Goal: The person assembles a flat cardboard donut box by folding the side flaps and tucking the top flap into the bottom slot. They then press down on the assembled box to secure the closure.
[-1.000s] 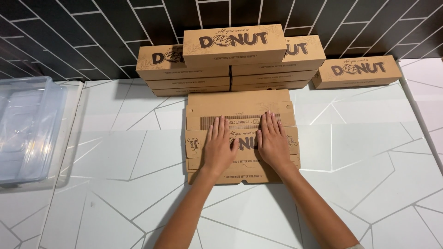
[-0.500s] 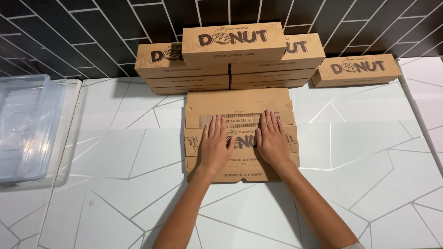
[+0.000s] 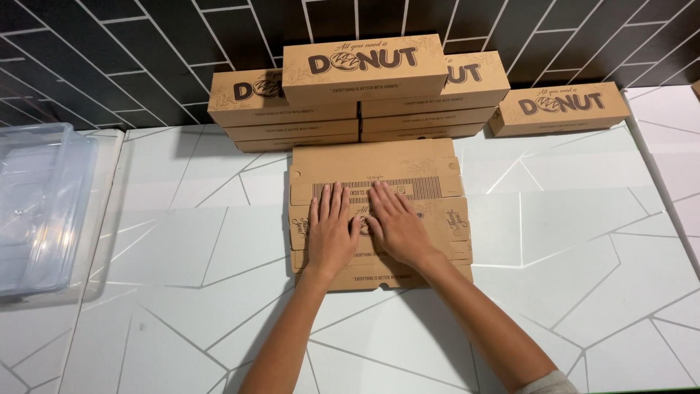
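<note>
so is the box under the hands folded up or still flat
Flat: the cardboard box lies spread on the counter, panels side by side, both palms pressed on it.

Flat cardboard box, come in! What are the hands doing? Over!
Left hand and right hand flat on flat cardboard box, palms down. Stacked boxes just behind. Clear bin far left, apart.
</note>
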